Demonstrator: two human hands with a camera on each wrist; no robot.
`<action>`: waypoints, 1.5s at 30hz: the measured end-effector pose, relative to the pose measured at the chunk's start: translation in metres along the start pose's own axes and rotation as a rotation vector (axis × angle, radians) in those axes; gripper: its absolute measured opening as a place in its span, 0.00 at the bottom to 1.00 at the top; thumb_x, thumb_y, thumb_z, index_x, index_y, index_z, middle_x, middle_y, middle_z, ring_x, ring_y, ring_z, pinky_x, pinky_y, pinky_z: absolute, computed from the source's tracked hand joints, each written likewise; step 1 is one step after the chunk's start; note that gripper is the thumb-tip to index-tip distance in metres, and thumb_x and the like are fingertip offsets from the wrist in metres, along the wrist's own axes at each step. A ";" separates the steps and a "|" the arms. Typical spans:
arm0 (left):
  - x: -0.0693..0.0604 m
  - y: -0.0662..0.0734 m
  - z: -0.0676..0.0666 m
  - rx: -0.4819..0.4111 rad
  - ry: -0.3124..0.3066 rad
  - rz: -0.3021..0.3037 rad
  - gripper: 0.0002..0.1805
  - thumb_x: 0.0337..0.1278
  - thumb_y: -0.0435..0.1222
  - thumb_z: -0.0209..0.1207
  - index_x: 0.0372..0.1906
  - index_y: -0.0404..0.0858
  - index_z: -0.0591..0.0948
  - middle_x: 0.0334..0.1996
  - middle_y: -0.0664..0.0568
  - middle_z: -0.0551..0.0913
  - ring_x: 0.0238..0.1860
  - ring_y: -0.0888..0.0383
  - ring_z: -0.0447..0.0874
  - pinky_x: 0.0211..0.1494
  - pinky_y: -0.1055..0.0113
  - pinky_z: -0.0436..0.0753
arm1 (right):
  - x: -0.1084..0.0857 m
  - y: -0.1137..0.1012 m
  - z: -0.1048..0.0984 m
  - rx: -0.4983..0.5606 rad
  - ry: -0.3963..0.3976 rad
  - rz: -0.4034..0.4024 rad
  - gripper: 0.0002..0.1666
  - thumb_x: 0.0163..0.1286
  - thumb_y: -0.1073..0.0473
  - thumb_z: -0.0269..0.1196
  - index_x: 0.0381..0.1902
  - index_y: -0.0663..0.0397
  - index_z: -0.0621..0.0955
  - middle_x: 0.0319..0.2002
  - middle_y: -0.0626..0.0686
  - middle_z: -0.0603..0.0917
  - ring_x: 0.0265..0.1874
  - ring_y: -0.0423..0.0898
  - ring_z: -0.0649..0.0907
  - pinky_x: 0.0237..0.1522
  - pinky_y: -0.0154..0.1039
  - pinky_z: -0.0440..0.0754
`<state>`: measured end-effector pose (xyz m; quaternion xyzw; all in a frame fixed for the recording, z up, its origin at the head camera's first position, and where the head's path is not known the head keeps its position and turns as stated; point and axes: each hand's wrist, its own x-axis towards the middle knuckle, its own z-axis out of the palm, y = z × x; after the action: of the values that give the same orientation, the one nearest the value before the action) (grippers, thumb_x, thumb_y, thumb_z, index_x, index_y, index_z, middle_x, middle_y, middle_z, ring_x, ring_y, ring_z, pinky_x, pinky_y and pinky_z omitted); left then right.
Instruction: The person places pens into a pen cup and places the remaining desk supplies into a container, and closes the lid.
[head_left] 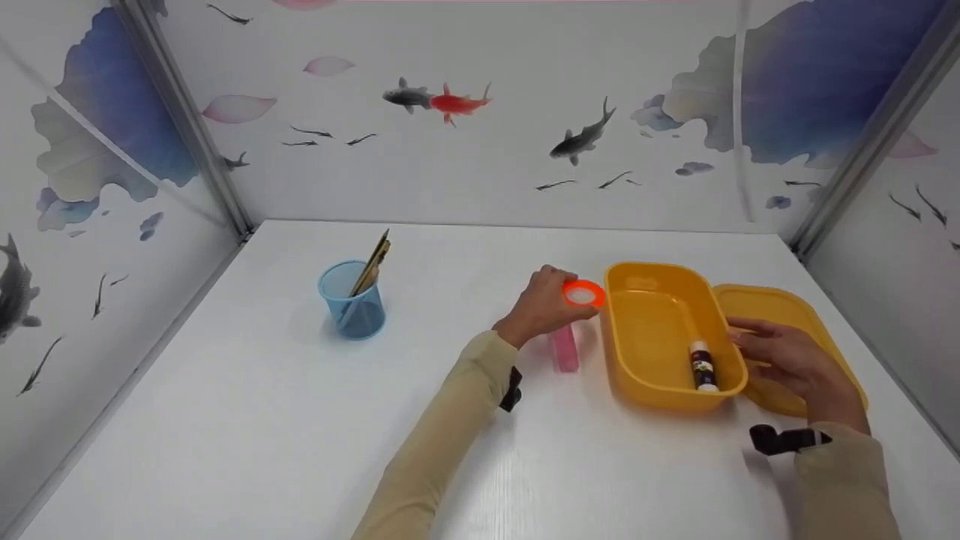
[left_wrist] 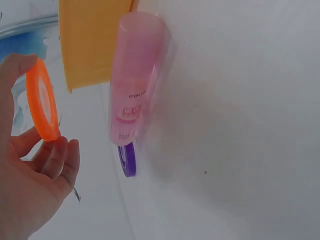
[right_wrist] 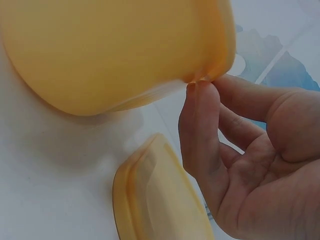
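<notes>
Upright between its thumb and fingers, my left hand (head_left: 541,304) holds an orange ring-shaped roll of tape (head_left: 583,293), close to the left wall of a yellow plastic box (head_left: 622,360). With thumb and fingertips my right hand (head_left: 799,360) pinches the box's right edge. Inside the box, near its front right corner, lies a glue stick (head_left: 703,366) with a dark label and white ends. Below my left hand a pink translucent tube (left_wrist: 135,75) rests on the table, partly covered in the head view. Beyond it, in the left wrist view, is a purple roll (left_wrist: 128,160).
The yellow lid (head_left: 780,315) lies on the table right of the box, partly under my right forearm and hand. At the left stands a light blue mesh cup (head_left: 360,319) with pencils (head_left: 370,266) in it. Printed panels wall the table (head_left: 225,420) at the back and sides.
</notes>
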<state>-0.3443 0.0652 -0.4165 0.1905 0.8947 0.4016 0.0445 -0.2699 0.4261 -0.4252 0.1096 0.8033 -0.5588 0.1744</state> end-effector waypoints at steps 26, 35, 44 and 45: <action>0.007 0.054 0.043 0.150 -0.057 0.041 0.39 0.53 0.57 0.68 0.69 0.47 0.74 0.66 0.55 0.72 0.64 0.58 0.69 0.68 0.70 0.78 | 0.000 0.001 -0.001 -0.012 0.002 0.003 0.54 0.62 0.33 0.65 0.79 0.46 0.58 0.42 0.23 0.81 0.46 0.35 0.83 0.52 0.28 0.83; 0.012 0.057 0.046 0.203 -0.045 0.064 0.38 0.54 0.56 0.69 0.69 0.46 0.74 0.67 0.54 0.73 0.64 0.57 0.70 0.69 0.71 0.76 | 0.000 0.000 0.002 0.020 0.003 0.007 0.50 0.68 0.38 0.63 0.79 0.48 0.57 0.41 0.25 0.82 0.44 0.33 0.84 0.50 0.30 0.85; 0.020 0.063 0.053 0.182 -0.050 0.022 0.37 0.55 0.55 0.69 0.69 0.48 0.75 0.66 0.57 0.74 0.62 0.59 0.70 0.67 0.73 0.77 | -0.001 -0.002 0.001 0.008 -0.007 0.019 0.54 0.64 0.36 0.65 0.80 0.48 0.55 0.42 0.25 0.80 0.45 0.35 0.83 0.52 0.28 0.84; 0.020 0.063 0.054 0.187 -0.053 0.015 0.37 0.55 0.55 0.69 0.69 0.49 0.75 0.66 0.57 0.74 0.62 0.59 0.70 0.67 0.73 0.76 | 0.000 -0.002 0.001 0.007 -0.010 0.020 0.55 0.64 0.35 0.65 0.80 0.48 0.55 0.42 0.25 0.80 0.45 0.35 0.83 0.52 0.28 0.84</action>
<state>-0.3310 0.1492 -0.4048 0.2110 0.9254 0.3113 0.0470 -0.2704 0.4244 -0.4234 0.1154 0.7993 -0.5605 0.1833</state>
